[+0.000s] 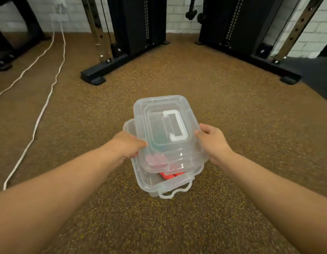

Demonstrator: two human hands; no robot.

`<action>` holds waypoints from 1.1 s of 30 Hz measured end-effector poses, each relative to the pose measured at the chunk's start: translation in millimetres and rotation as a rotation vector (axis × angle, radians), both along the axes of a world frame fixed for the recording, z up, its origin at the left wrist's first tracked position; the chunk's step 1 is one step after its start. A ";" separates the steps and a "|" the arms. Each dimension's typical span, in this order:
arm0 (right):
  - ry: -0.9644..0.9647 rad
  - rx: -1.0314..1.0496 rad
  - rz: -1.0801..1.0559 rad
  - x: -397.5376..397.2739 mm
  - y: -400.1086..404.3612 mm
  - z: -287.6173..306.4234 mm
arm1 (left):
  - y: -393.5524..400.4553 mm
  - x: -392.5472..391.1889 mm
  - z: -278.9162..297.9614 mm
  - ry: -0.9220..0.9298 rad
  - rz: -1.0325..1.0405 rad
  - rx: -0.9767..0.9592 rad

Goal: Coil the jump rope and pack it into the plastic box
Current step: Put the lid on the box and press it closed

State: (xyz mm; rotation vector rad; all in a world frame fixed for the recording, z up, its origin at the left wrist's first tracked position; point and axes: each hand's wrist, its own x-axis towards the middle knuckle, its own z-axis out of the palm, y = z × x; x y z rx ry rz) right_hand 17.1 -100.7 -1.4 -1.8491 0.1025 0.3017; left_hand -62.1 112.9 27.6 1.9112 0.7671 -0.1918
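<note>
Over the clear plastic box, which sits on the brown speckled gym floor, both hands hold a clear plastic lid with a white carry handle, skewed and shifted toward the far side so the box's near end shows uncovered. Left of the lid, the left hand has its grip pinching the lid's edge, the fingertips lost under the plastic. Right of the lid, the right hand curls its grip round the opposite edge. Inside the box, red handles of the jump rope peek out just below the lid's near rim; pink and greenish shapes through the lid are too blurred to name, and the rope's cord cannot be made out. At the box's near end hangs a white latch. Far left of the box, a white cord trails across the floor. Beyond the box stand black machine frames, cut off at the top.
</note>
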 end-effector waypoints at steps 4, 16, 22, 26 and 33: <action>0.031 -0.022 0.093 -6.5 8.9 -13.5 | 10.1 -11.3 -19.0 0.045 0.019 -0.002; 0.110 -0.076 0.142 -3.3 11.8 -19.6 | 12.4 -31.5 -34.5 0.137 0.067 -0.222; 0.156 -0.075 0.131 1.3 6.5 -19.3 | 10.0 -37.6 -28.4 0.138 0.083 -0.382; 0.242 -0.096 0.166 5.3 -3.4 -19.1 | 9.4 -41.4 -25.3 0.159 0.068 -0.457; 0.243 -0.172 0.255 1.5 -7.3 -9.3 | 8.4 -40.2 -27.0 0.130 0.076 -0.468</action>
